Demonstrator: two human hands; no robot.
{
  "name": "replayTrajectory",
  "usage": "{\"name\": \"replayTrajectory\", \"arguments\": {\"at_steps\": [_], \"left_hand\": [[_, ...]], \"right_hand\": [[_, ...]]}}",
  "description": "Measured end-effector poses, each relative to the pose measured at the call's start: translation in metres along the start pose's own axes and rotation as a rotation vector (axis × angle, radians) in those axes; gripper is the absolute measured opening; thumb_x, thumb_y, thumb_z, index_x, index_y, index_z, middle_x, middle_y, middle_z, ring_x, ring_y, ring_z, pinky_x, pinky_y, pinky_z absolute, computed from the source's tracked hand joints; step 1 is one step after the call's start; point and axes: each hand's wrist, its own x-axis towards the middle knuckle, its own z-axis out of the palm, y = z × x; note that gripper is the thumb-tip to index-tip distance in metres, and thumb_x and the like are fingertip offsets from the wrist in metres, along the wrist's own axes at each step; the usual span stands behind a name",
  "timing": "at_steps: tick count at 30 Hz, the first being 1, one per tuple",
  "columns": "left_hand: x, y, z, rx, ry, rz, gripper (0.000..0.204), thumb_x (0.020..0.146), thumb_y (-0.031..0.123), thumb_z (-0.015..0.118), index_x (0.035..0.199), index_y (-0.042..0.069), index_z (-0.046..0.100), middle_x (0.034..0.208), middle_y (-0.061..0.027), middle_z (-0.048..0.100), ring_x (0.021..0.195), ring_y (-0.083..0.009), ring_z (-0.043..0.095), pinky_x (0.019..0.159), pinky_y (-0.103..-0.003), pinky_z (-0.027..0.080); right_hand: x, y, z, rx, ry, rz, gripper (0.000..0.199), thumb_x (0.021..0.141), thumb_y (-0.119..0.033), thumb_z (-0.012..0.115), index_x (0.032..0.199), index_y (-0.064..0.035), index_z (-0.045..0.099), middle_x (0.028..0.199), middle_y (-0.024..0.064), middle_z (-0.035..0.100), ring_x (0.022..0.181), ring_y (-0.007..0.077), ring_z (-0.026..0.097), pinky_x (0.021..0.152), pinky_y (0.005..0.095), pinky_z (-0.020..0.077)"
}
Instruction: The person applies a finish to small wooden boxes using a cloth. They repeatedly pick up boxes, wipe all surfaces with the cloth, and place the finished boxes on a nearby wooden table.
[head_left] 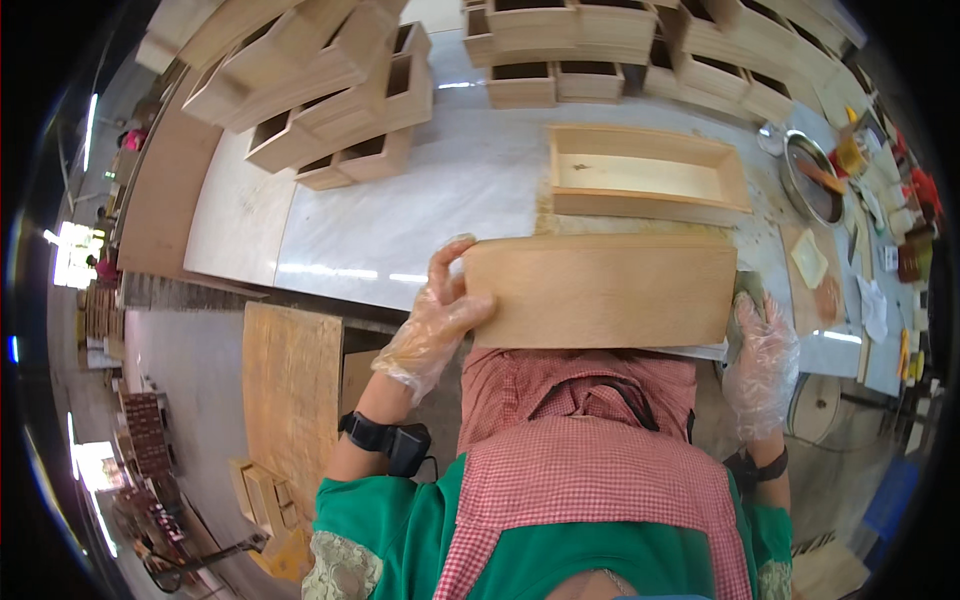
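A long, pale wooden box [600,295] is at the table's near edge in front of my apron, its broad smooth face toward me. My left hand [428,325], in a clear plastic glove, grips the box's left end, thumb on the face and fingers around the far side. At the right end, my gloved right hand [762,365] is closed on a grey-green pad [748,286] beside the box's end. Part of the pad is hidden by the fingers. Just beyond lies an open-topped wooden box [650,172] with a light inside.
Stacked wooden boxes with compartments [340,90] stand at the far left, and more stacks [570,50] line the back. A metal bowl [812,178] holding a brush sits on the right, near a white square dish [808,257]. A wooden board [290,390] stands lower left.
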Motion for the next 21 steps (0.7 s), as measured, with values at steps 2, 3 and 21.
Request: {"name": "replayTrajectory", "arguments": {"at_steps": [2, 3, 21], "left_hand": [[-0.010, -0.006, -0.023, -0.150, 0.065, 0.077, 0.102, 0.070, 0.008, 0.086, 0.156, 0.011, 0.032, 0.144, -0.0102, 0.051, 0.134, -0.0259, 0.049, 0.119, -0.042, 0.035], [-0.018, -0.004, -0.033, -0.146, 0.083, 0.173, 0.101, 0.070, 0.010, 0.088, 0.155, 0.011, 0.033, 0.145, -0.0116, 0.050, 0.134, -0.0263, 0.049, 0.118, -0.042, 0.037], [-0.076, -0.064, -0.159, 1.783, 0.209, 0.883, 0.072, 0.070, 0.005, 0.076, 0.136, 0.010, 0.046, 0.125, -0.0119, 0.054, 0.121, -0.0360, 0.054, 0.108, -0.057, 0.043]], "right_hand": [[0.011, -0.016, 0.001, -0.126, -0.030, -0.138, 0.034, 0.094, -0.010, 0.061, 0.126, -0.0021, 0.067, 0.128, 0.0281, 0.064, 0.117, 0.0407, 0.062, 0.101, 0.0442, 0.0495], [0.017, -0.024, 0.003, -0.189, -0.042, -0.206, 0.033, 0.095, -0.010, 0.061, 0.126, -0.0018, 0.067, 0.128, 0.0280, 0.064, 0.117, 0.0410, 0.062, 0.100, 0.0443, 0.0496], [0.049, -0.055, 0.024, 0.610, -0.232, 0.304, 0.038, 0.099, -0.026, 0.067, 0.122, 0.0051, 0.067, 0.106, 0.0134, 0.073, 0.092, 0.0165, 0.065, 0.084, 0.0318, 0.0512]]}}
